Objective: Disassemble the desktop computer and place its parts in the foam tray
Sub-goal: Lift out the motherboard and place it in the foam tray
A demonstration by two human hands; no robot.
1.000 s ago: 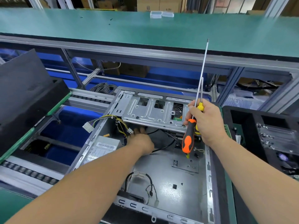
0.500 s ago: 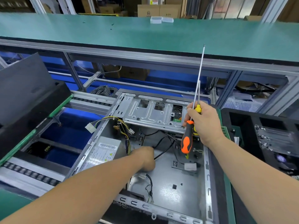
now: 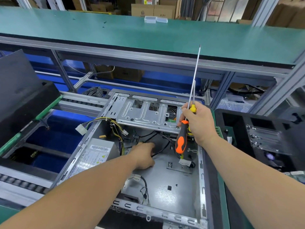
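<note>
Open grey sheet-metal computer case (image 3: 166,192) lying flat on conveyor, centre; black foam tray (image 3: 234,123) just right of it. Left hand (image 3: 144,156) inside case, knuckles up, on black cable (image 3: 162,148); grip cannot be told. Right hand (image 3: 198,123) wrapped around orange-and-black-handled screwdriver (image 3: 181,140) plus yellow-handled screwdriver (image 3: 192,108), shafts up

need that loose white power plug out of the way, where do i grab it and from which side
Pinch the white connector across its blocky plastic body, coming from the left, outside the case. It hangs past the case's left wall on its yellow and black wires, so that side looks open. Pulling the wires risks straining them.
</note>
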